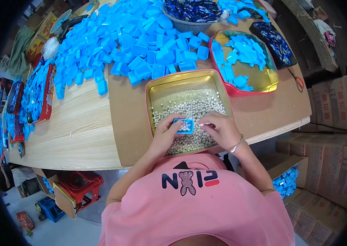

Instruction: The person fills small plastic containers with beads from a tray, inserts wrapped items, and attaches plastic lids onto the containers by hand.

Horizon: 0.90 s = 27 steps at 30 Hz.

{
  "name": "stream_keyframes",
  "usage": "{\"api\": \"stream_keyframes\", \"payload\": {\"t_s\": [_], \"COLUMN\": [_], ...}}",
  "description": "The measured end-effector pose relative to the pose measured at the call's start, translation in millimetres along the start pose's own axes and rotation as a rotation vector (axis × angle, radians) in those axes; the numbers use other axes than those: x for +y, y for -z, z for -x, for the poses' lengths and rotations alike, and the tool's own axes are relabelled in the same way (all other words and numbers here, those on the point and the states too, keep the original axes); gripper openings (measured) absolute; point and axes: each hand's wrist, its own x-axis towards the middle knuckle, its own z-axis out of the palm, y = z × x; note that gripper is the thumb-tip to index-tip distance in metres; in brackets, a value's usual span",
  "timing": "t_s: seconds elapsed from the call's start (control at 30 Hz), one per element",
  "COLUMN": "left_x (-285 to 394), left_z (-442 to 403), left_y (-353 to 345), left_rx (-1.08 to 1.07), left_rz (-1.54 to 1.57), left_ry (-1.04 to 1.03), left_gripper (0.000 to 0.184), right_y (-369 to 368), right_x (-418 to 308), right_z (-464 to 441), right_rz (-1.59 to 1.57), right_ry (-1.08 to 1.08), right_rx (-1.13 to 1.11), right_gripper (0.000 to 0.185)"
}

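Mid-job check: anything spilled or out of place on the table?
No clear spill: the white pellets lie inside the gold-lined tray. The blue containers beyond it are heaped loosely at all angles, which looks untidy rather than wrong.

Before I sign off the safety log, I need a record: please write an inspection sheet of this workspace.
Surface: pale wooden table, brown board on it.
Job's things: small blue plastic tub holding white pellets; gold-lined tray with more pellets.
Clutter: heaped blue tubs beyond the tray; orange-handled scissors near the right edge.
Hands: left hand holds the small tub; right hand pinches pellets over the tray.
Cables: nothing seen on the table.
Surroundings: stacked cartons at right, red stool at left.
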Motion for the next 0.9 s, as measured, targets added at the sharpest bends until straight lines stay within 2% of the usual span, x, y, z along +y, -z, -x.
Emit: {"api": "stream_keyframes", "payload": {"t_s": [0.13,0.27,0.47,0.57,0.7,0.77,0.83,0.9], "left_x": [2,8,10,8,0,-1,3,7], "left_z": [0,3,-2,-2,-2,0,-5,-10], "left_y": [-2,-1,1,-1,4,5,8,13], "left_rx": [-0.029,-0.033,-0.059,-0.071,-0.036,-0.068,-0.052,-0.031], "left_rz": [0.130,0.165,0.249,0.207,0.240,0.116,0.026,-0.161], "left_ry": [0.061,0.084,0.161,0.156,0.088,-0.017,-0.078,-0.150], "left_gripper": [0.025,0.028,0.028,0.026,0.025,0.023,0.022,0.021], "right_y": [-3,1,4,-4,-4,5,13,18], "right_x": [-27,-10,0,-26,-29,-22,-6,0], "right_z": [-7,-2,15,3,-4,-1,-10,-36], "right_rz": [-0.071,-0.130,-0.161,-0.110,-0.010,0.097,0.213,0.205], "right_ry": [0.060,-0.041,-0.101,0.042,0.191,0.047,0.133,0.154], "right_rx": [0.014,0.137,0.107,0.092,0.104,0.002,-0.153,-0.067], "right_gripper": [0.023,0.027,0.028,0.030,0.032,0.030,0.026,0.023]}}
